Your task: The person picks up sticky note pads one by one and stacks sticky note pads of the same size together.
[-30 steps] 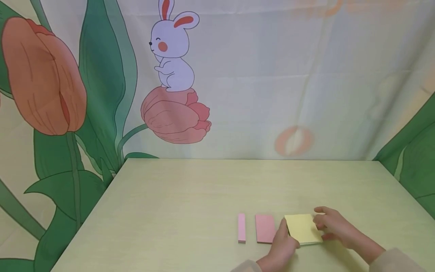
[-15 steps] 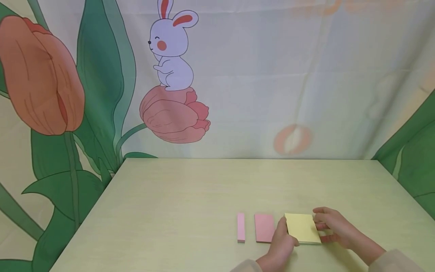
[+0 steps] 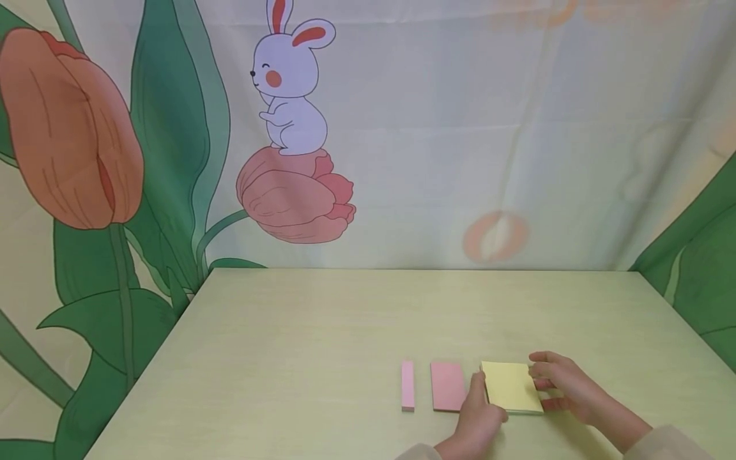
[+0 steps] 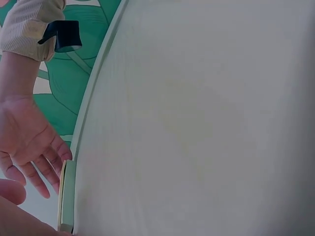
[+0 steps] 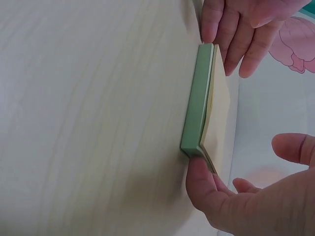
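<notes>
A square yellow sticky note pad (image 3: 512, 386) lies on top of a green sticky note pad (image 5: 197, 105), whose side shows beneath it in both wrist views. The yellow layer stands slightly raised from the green one at the near corner in the right wrist view. My left hand (image 3: 478, 412) rests along the stack's left side, thumb at the front left corner and fingers extended. On the opposite side, my right hand (image 3: 566, 383) touches the right edge with spread, slightly bent fingers. Neither hand is wrapped round the pads.
Left of the stack, a pink rectangular note pad (image 3: 448, 386) lies partly behind my left hand. Farther left is a narrow pink note pad (image 3: 407, 386). All stand on a pale wooden table (image 3: 299, 358), with a printed rabbit-and-tulip curtain (image 3: 414, 128) behind its far edge.
The yellow pad has turned very slightly and its front edge lies straighter over the green pad. Both hands keep almost the same place beside the stack.
</notes>
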The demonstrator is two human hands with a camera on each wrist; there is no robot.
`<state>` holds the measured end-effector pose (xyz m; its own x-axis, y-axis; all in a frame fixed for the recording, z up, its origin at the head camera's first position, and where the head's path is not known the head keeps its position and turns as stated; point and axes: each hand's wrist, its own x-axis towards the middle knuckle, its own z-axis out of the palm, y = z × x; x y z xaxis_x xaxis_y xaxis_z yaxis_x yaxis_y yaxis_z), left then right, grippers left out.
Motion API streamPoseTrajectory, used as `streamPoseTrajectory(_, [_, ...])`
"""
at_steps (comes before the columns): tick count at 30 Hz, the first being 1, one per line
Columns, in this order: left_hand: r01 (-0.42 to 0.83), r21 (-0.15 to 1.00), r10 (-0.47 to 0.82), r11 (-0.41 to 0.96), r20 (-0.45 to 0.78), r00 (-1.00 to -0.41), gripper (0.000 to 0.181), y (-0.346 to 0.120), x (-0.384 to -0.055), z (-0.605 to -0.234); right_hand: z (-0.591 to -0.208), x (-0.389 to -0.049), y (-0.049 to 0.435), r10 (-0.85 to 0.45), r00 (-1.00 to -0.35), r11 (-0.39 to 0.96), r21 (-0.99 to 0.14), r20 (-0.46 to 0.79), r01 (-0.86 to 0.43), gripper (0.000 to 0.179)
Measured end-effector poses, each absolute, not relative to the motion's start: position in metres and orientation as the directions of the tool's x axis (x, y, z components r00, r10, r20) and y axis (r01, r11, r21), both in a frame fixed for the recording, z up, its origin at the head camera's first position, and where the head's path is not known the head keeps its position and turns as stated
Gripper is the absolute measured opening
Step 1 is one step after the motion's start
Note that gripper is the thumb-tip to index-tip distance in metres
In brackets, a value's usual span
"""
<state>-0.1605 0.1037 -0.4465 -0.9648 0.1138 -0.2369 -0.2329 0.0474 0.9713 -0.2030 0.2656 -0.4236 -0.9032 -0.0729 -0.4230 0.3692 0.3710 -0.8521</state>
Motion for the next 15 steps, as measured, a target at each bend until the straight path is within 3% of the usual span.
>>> streamPoseTrajectory(15, [-0.273, 0.947, 0.238, 0.169, -0.308, -0.921, 0.072, 0.095, -0.148, -0.436, -0.421, -0.196, 0.265, -0.039, -0.893, 0.321, -0.852, -0.448, 0.413, 0.062])
